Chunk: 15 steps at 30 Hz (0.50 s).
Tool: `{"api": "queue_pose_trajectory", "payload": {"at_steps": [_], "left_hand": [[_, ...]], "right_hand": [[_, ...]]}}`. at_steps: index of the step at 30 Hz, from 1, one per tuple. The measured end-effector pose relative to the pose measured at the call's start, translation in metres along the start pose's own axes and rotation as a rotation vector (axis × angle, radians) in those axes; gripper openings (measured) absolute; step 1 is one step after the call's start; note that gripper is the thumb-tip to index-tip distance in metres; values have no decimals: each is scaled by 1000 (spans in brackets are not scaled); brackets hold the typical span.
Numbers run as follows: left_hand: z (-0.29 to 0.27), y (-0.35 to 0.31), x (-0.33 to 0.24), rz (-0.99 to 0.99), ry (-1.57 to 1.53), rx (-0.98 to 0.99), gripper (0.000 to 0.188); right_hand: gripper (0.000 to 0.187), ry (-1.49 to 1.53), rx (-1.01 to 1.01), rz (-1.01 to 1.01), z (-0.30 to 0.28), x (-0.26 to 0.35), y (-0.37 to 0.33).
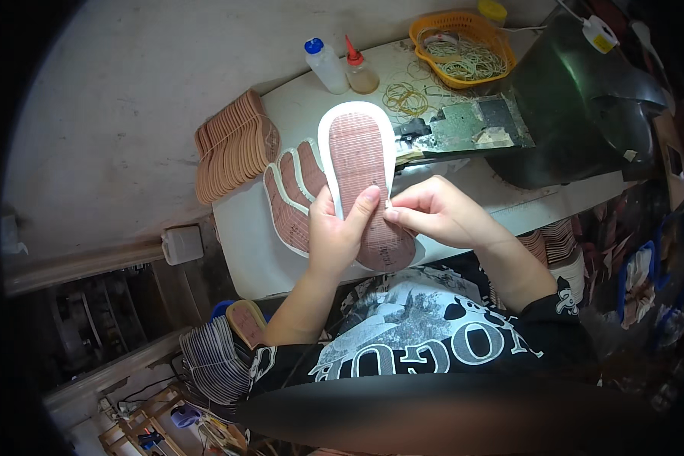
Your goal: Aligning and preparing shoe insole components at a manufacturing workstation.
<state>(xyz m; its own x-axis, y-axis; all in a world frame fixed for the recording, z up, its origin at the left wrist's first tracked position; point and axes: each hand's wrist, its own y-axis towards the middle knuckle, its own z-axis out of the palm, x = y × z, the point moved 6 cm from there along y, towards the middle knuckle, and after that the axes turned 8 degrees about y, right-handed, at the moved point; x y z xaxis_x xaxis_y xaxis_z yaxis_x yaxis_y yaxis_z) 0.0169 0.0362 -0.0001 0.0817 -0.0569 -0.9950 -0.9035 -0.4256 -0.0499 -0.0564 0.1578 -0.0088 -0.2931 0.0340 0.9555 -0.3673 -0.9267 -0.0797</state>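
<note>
A reddish-brown, finely ribbed shoe insole is held over the table, its rounded wide end pointing away from me. White edging runs around that far end and down both sides; the near end shows a bare brown edge. My left hand grips the insole by its left side, thumb lying across the top face. At the right side, my right hand is closed, thumb and forefinger pinching the white edging at the insole's rim. Several white-edged insoles lie overlapping on the table, left of the held one.
A bundle of insoles stands at the table's left end. Farther back are a blue-capped bottle, a red-tipped bottle and an orange basket of thin cord. A dark green machine occupies the right. Insole stacks sit low at left.
</note>
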Motion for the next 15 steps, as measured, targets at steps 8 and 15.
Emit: {"api": "queue_pose_trajectory", "payload": {"at_steps": [8, 15], "left_hand": [[-4, 35, -24, -54, 116, -31, 52], [-14, 83, 6, -169, 13, 11, 48]], "right_hand": [[20, -75, -10, -19, -2, 8, 15], [26, 239, -75, 75, -1, -20, 2]]}}
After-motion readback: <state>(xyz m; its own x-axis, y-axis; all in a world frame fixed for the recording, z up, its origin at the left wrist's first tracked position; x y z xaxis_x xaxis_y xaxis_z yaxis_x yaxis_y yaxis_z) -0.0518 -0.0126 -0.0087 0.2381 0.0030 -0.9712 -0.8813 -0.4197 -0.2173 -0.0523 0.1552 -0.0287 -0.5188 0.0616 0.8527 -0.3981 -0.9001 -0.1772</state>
